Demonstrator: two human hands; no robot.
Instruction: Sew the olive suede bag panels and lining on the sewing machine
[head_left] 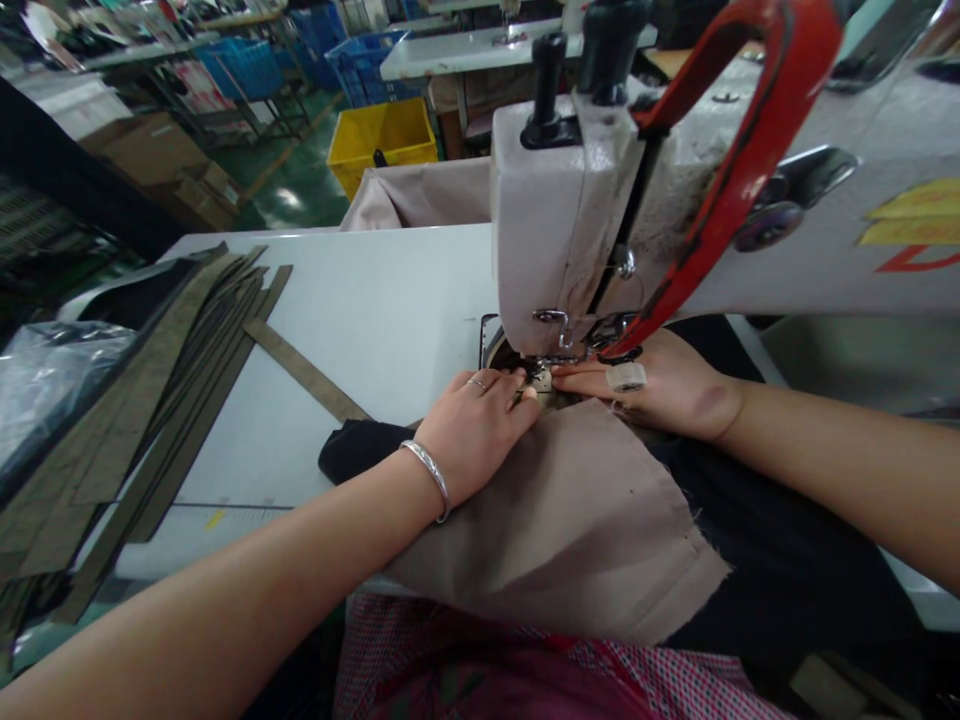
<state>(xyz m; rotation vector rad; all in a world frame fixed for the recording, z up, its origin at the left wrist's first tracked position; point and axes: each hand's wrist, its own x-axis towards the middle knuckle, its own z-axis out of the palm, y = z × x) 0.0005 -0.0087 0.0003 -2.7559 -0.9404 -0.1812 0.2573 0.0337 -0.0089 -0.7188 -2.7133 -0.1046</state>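
Note:
A white sewing machine [547, 230] with a red lever stands over the work, its presser foot [541, 375] down between my two hands. My left hand [480, 425], with a ring and a silver bracelet, presses on the cloth left of the foot. My right hand [660, 385] lies on the cloth to the right, fingers stretched towards the foot, tape around one finger. Beige cloth [570, 540] hangs over the front table edge, with dark cloth [780, 530] beside and under it. A narrow olive strip [307, 372] runs from the left to the dark cloth.
Olive fabric strips [180, 370] lie piled on the left of the white table [375, 290], near clear plastic [60, 370]. Behind stand a yellow crate [382, 135], blue crates [240, 68] and cardboard boxes [161, 160]. A person's arm [56, 35] shows at the far left.

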